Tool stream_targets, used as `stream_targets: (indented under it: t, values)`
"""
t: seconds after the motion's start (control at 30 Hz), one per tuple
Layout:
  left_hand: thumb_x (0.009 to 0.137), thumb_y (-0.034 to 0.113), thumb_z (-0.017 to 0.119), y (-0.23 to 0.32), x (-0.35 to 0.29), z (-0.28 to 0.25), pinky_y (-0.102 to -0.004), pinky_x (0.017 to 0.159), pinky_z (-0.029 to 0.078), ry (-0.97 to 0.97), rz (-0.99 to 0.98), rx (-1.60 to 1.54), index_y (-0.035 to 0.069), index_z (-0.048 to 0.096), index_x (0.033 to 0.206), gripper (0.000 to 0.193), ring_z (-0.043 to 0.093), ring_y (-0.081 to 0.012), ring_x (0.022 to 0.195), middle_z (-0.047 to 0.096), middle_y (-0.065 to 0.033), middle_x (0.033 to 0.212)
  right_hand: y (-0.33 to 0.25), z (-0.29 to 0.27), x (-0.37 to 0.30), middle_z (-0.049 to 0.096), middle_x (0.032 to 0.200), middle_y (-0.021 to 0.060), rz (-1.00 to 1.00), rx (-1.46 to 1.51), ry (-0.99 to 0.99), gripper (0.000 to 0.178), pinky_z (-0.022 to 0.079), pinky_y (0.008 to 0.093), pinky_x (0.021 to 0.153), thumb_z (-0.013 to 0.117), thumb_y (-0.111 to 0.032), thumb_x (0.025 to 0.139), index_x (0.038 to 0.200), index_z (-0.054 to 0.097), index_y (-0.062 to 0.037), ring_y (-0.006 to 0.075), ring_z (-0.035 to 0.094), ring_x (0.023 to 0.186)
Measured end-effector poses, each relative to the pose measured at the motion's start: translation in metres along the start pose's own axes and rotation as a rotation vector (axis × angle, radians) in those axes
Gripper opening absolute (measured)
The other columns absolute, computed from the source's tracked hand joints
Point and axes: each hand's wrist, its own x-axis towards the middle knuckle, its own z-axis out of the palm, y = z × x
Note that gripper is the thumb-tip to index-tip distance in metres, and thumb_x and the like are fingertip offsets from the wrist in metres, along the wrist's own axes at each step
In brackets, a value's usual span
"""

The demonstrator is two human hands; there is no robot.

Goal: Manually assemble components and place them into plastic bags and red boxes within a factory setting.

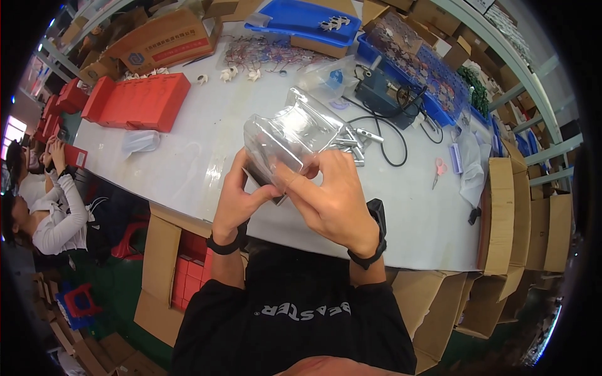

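Note:
Over the near middle of the white table, both hands are closed on a clear moulded plastic tray (300, 128), tilted and shiny with reflections. My left hand (233, 203) grips its near left side with the thumb pointing inward. The fingers of my right hand (329, 197) bend around the near right side, with the index finger reaching toward the inside. A dark flat edge shows between the hands under the plastic; what it belongs to is hidden. Just beyond my right hand, several silver metal tubes (356, 145) lie in a loose pile, partly covered by the tray.
Left lie a red case (147, 100) and a plastic-wrapped item (139, 143). Behind are white finned parts (229, 74) and a blue tray (301, 22). Right are a corded blue-grey device (385, 94) and pink scissors (438, 170). Open cartons (498, 213) flank the table; people sit far left.

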Motion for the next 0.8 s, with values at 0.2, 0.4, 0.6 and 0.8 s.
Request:
stream_targets:
  t: [0.2, 0.4, 0.6, 0.8]
  values:
    - [0.074, 0.048, 0.088, -0.005, 0.002, 0.003, -0.0374, 0.113, 0.037, 0.023, 0.077, -0.065, 0.001, 0.032, 0.155, 0.110, 0.047, -0.0236, 0.135, 0.050, -0.0117, 0.146, 0.014, 0.013, -0.007, 0.063, 0.101, 0.0041, -0.097, -0.003, 0.093, 0.034, 0.045, 0.0399, 0.082, 0.082, -0.012, 0.074, 0.107, 0.075, -0.0142, 0.0222, 0.058, 0.088]
    - [0.077, 0.058, 0.082, -0.013, 0.000, 0.002, -0.0378, 0.116, 0.034, 0.002, 0.097, -0.130, -0.001, 0.035, 0.153, 0.108, 0.045, -0.0249, 0.139, 0.048, -0.0136, 0.149, 0.015, 0.008, -0.020, 0.067, 0.105, 0.0036, -0.042, -0.088, -0.035, 0.035, 0.047, 0.0373, 0.078, 0.086, -0.018, 0.070, 0.104, 0.076, -0.0148, 0.0223, 0.057, 0.085]
    - [0.081, 0.052, 0.083, -0.018, -0.003, 0.008, -0.0386, 0.115, 0.036, -0.002, 0.127, -0.115, -0.002, 0.039, 0.151, 0.098, 0.047, -0.0259, 0.137, 0.050, -0.0142, 0.148, 0.029, 0.016, -0.043, 0.068, 0.110, 0.0049, -0.201, -0.019, 0.121, 0.028, 0.045, 0.0308, 0.065, 0.086, -0.019, 0.074, 0.100, 0.076, -0.0142, 0.0207, 0.055, 0.077]
    - [0.086, 0.041, 0.081, -0.019, -0.003, 0.019, -0.0390, 0.112, 0.040, -0.037, 0.236, -0.029, -0.003, 0.041, 0.148, 0.086, 0.051, -0.0264, 0.134, 0.052, -0.0149, 0.145, 0.035, 0.016, -0.063, 0.068, 0.114, 0.0081, -0.182, 0.216, 0.245, 0.029, 0.045, 0.0277, 0.066, 0.078, -0.011, 0.085, 0.114, 0.072, -0.0096, 0.0149, 0.054, 0.076]
